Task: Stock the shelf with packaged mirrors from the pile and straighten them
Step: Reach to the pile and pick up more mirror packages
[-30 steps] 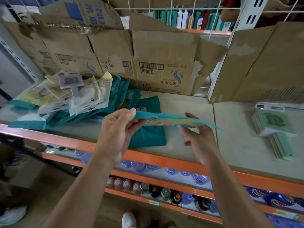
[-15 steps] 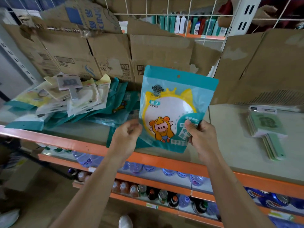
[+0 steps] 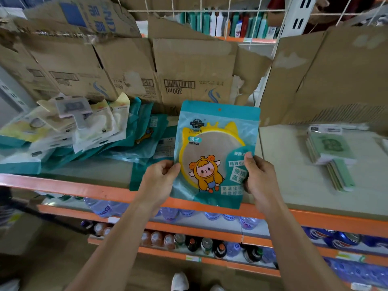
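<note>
Mirror packet [image 3: 216, 152] held upright, face toward camera, above the shelf [image 3: 294, 185] front edge. Left hand [image 3: 160, 179] pinches its lower left edge; right hand [image 3: 259, 177] closed on its lower right. Pile [image 3: 88, 139] lies at 10 o'clock. Advice: keep both edges level and set the bottom edge down squarely, facing front.

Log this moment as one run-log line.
teal packaged mirror: upright, facing camera | left hand, right hand: gripping sides | above orange-edged shelf
</note>
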